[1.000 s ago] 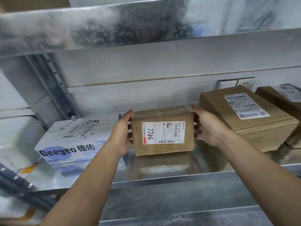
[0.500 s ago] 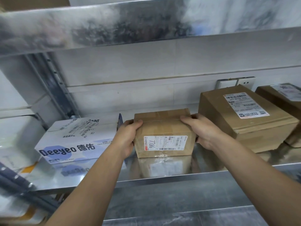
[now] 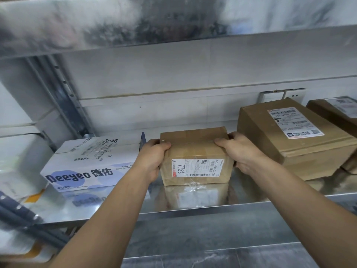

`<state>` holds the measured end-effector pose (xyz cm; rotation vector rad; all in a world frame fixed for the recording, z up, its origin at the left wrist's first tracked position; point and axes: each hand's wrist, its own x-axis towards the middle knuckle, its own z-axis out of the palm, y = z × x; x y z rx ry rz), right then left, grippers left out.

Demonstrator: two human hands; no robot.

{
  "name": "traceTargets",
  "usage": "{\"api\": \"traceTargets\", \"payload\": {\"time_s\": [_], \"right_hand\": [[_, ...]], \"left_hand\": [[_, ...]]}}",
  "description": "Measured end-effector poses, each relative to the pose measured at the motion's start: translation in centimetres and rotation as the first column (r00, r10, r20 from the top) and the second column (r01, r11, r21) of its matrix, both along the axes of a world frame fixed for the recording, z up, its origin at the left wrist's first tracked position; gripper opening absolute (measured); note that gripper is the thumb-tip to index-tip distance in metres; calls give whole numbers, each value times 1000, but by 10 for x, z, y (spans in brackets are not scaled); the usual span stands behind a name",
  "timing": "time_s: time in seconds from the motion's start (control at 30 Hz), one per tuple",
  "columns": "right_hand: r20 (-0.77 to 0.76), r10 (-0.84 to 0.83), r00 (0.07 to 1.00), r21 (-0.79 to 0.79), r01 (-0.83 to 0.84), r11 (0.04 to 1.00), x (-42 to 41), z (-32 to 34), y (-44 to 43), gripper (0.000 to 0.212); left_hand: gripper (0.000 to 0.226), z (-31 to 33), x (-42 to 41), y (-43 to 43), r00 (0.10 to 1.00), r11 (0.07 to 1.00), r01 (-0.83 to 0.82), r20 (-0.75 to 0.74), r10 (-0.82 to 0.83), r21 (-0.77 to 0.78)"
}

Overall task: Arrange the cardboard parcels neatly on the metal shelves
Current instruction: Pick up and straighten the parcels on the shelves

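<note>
1. Small cardboard parcel [image 3: 195,157]: brown and taped, between my two hands at the middle of the metal shelf [image 3: 193,211]. Its bottom edge meets its own reflection in the shelf surface, so I read it as resting there. It stands back from the front lip.
2. Shipping label [image 3: 197,168]: white, on the parcel's front face, facing me, with "7786" handwritten sideways and a barcode.
3. Left hand [image 3: 154,159]: clasps the parcel's left end, with the fingers curled over the top left edge and the palm against the side.
4. Right hand [image 3: 239,151]: clasps the parcel's right end, with the fingers bent over the top right edge. Both forearms reach up from the lower frame.
5. White Deeyeo box [image 3: 87,163]: flat carton with blue print, on the same shelf just left of my left hand and angled slightly.
6. Larger parcel [image 3: 289,136]: brown, with its label on top, on the shelf just right of my right hand. I cannot tell if the hand touches it.
7. Far parcel [image 3: 336,113]: brown, at the right edge, partly cut off.
8. Upper shelf [image 3: 135,26]: a shiny metal underside overhead.
9. Wall socket [image 3: 295,94]: white, on the tiled wall behind the larger parcel.
10. Upright post [image 3: 63,93]: perforated metal, rear left.
</note>
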<state>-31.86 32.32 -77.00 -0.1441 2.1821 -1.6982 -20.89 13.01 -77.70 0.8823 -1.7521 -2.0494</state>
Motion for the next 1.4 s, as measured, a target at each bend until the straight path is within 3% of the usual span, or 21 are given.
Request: {"api": "traceTargets", "payload": {"time_s": [0.33,0.77,0.93,1.17,1.4], "right_hand": [[-9,5,1000,41,-4,999,1,2,-2,24],[22,27,999,-19,-27,999,3,7,4,32],[-3,33,999,-40,-33,999,0,10,7,23],[39,-15,999,-171,22,985,-5,16,9,34],[126,-30,992,-254,61,965,-4,18,11,36]], "left_hand": [[10,0,-2,0,1000,999,-14,25,15,-33],[11,5,3,1,997,998,20,71,-15,-67],[18,12,7,0,993,997,42,110,-34,-72],[16,19,12,-3,1000,998,25,7,-24,-53],[32,18,15,-6,1000,1000,-6,-26,7,16]]}}
